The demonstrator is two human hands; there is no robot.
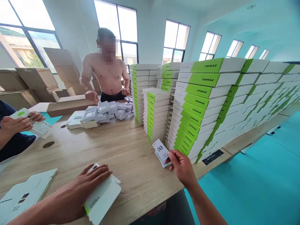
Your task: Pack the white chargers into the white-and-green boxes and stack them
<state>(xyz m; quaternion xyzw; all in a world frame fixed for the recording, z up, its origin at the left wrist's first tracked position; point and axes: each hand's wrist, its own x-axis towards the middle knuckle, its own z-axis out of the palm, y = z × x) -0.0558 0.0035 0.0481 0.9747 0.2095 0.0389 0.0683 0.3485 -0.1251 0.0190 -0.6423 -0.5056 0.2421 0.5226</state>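
My left hand (pixel 97 179) lies over a white and green carton (pixel 105 200) on the near part of the table, its fingers across the top and its thumb side partly hidden. A white end flap of that carton sticks out toward me. In my right hand (pixel 181 165), a small white leaflet (pixel 160 147) with a printed battery symbol is pinched between thumb and fingers. More leaflets seem to lie beneath it, though I cannot tell whether they are gripped too. The leaflet is beside the foot of the stacked white and green boxes (pixel 199 101).
Flat unfolded cartons (pixel 28 190) lie at the near left. White plastic trays (pixel 105 107) are heaped across the wooden table (pixel 131 150), before a standing person (pixel 110 75). At the left edge, another person's hands (pixel 21 123) hold a carton. Brown cardboard boxes (pixel 37 79) stand behind.
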